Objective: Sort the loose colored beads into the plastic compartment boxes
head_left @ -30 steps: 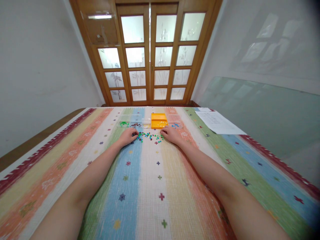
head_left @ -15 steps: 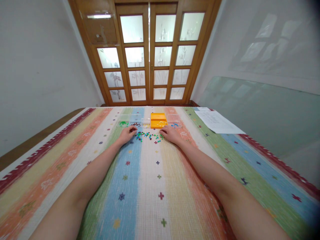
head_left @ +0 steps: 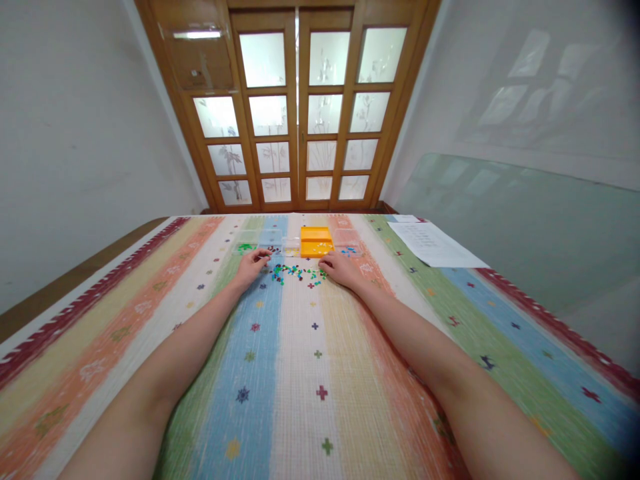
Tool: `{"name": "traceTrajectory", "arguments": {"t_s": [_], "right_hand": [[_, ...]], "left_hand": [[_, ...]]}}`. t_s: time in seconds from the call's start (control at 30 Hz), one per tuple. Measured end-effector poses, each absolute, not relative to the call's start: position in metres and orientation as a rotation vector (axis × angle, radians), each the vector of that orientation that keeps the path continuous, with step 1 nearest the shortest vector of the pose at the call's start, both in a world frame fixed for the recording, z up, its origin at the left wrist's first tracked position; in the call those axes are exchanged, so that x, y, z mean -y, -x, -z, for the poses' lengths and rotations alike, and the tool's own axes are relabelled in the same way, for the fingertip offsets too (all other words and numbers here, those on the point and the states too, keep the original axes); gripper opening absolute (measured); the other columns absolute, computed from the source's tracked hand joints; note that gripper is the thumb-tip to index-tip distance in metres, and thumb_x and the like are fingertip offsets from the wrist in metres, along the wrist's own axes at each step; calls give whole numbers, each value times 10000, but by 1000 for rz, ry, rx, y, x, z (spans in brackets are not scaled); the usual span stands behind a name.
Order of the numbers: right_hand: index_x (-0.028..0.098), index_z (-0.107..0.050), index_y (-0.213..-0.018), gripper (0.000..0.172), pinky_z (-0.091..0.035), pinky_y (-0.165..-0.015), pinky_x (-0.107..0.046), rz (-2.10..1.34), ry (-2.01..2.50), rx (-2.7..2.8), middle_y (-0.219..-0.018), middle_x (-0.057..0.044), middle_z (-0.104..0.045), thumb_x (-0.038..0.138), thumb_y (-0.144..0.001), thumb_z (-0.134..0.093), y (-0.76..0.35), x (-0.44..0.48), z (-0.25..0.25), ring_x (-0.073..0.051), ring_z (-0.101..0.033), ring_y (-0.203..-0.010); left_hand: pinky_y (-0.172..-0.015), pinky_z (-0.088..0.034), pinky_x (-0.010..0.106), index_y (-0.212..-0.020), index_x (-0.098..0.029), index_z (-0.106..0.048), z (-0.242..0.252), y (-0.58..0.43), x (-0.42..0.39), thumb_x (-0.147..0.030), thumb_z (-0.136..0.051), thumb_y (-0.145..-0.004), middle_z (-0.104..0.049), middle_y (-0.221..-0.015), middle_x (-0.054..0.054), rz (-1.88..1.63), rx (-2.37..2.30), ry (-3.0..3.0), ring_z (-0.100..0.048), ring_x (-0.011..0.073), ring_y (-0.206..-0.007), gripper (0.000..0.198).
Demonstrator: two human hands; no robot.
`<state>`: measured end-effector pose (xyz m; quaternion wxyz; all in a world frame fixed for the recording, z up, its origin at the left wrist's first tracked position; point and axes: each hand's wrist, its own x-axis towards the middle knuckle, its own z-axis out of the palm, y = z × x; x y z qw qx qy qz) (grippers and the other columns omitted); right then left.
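My left hand (head_left: 252, 267) is over the near edge of a clear box that holds dark red beads (head_left: 274, 250). Its fingers are drawn together, and whatever is between them is too small to make out. To the right, my right hand (head_left: 340, 268) rests on the cloth just before an orange box (head_left: 317, 233) with pale beads in it. Its fingers are curled down and hide what they may hold. Between the hands lies a loose pile of green, blue and dark red beads (head_left: 287, 272), spread toward my right fingertips.
Green beads (head_left: 246, 247) lie in a clear box at the left, blue beads (head_left: 349, 251) in another at the right. A striped tablecloth (head_left: 297, 373) covers the table. Printed paper (head_left: 433, 243) lies at the right edge, with a glass panel (head_left: 525, 220) beyond.
My left hand has shifted slightly up and left, from the edge of the bead pile toward the box of dark red beads. My right hand has hardly moved.
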<state>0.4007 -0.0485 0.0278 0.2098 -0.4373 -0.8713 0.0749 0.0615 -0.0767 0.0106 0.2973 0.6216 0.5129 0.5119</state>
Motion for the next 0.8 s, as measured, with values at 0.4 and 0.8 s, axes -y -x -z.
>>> {"name": "traceTrajectory", "arguments": {"t_s": [0.4,0.8], "right_hand": [[186,-775,-1025,251,-444,-876,-290,-212,1228,2423,-1083,-94,-733,262,-1034,-536,-401,44,-23,-213,-634,-1004],[185,-779,-1032,265,-447,-899,-294,-217,1217,2409,-1083,-95,-731,279,-1035,-531,-401,46,-24,-213,-634,-1004]], "left_hand": [[-712,-510,296,-1058,-169,-771,-12,-55,73,-386,-643,-890,-735,-861,59,-1480,-1413,-1493,-615,169,-707,303],[-629,-471,217,-1083,-155,-758,-9,-15,59,-235,-630,-799,-764,-977,63,-1804,-1486,-958,-572,88,-614,322]]}}
